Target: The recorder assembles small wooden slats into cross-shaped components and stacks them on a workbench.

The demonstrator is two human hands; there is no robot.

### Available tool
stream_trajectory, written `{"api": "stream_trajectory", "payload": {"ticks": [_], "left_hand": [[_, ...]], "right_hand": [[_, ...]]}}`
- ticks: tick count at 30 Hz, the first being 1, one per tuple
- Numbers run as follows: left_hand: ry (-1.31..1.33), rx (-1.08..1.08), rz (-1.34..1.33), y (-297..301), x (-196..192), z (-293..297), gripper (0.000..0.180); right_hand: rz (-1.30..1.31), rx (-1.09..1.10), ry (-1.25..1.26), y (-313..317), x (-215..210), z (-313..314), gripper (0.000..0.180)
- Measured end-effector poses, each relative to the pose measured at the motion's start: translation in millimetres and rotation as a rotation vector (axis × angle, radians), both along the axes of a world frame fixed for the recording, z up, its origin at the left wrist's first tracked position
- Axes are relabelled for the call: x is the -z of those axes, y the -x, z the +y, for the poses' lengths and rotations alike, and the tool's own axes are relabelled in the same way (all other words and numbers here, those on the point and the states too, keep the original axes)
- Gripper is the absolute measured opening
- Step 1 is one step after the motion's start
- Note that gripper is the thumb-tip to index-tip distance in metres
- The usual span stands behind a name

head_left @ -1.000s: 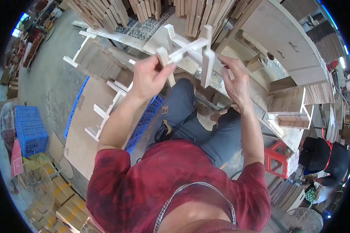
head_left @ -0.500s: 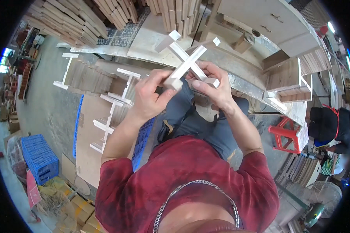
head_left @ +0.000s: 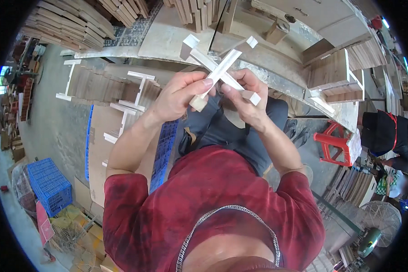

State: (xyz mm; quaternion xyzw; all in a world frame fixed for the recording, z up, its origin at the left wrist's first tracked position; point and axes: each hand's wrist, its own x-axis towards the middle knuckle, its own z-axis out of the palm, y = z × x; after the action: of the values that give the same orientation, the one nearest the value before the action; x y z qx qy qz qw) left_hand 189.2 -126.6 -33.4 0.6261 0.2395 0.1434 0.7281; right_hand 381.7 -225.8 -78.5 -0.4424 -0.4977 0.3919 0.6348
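Note:
A pale wooden X-shaped frame (head_left: 227,61), with a block at the end of each arm, is held up between both hands above my lap. My left hand (head_left: 179,96) is closed on its lower left arm, the thumb laid along the top face near the crossing. Around the lower right arm, my right hand (head_left: 250,100) is closed too, thumb close to the crossing and fingers behind. The far arms point away over the workbench edge. Parts of the frame under my fingers are hidden.
A workbench (head_left: 177,47) bears stacked wooden strips (head_left: 68,25) and, at right, several similar wooden pieces (head_left: 328,75). More frames (head_left: 95,88) stand in a row at left by a cardboard sheet (head_left: 102,152). A blue crate (head_left: 50,186), red stool (head_left: 335,143), fan (head_left: 371,240) and another person (head_left: 378,133) are around.
My left thumb has shifted from the end block up along the arm toward the crossing. The frame has turned slightly, and the whole view has shifted a little.

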Motion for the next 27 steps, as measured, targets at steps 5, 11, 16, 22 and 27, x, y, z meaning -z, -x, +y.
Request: {"api": "stream_trajectory", "payload": {"ticks": [5,11,16,22,27], "left_hand": [[0.119,0.002,-0.059,0.9,6.2,3.9,0.039],[0.130,0.017,-0.073,0.1,13.5,5.6,0.034],[0.193,0.031,-0.143,1.1,24.7,6.7,0.036],[0.188,0.023,-0.156,1.4,26.7,2.9,0.035],[0.209,0.025,-0.150,-3.4,20.9,6.5,0.036]], "right_hand": [[0.048,0.036,0.116,5.6,-5.5,-6.6,0.020],[0.004,0.123,0.131,13.2,-5.4,-8.7,0.017],[-0.115,0.150,0.082,10.6,3.4,-6.2,0.013],[-0.402,0.223,-0.128,10.5,-4.8,-4.3,0.014],[-0.138,0.114,0.165,3.1,-5.7,-10.5,0.023]]}}
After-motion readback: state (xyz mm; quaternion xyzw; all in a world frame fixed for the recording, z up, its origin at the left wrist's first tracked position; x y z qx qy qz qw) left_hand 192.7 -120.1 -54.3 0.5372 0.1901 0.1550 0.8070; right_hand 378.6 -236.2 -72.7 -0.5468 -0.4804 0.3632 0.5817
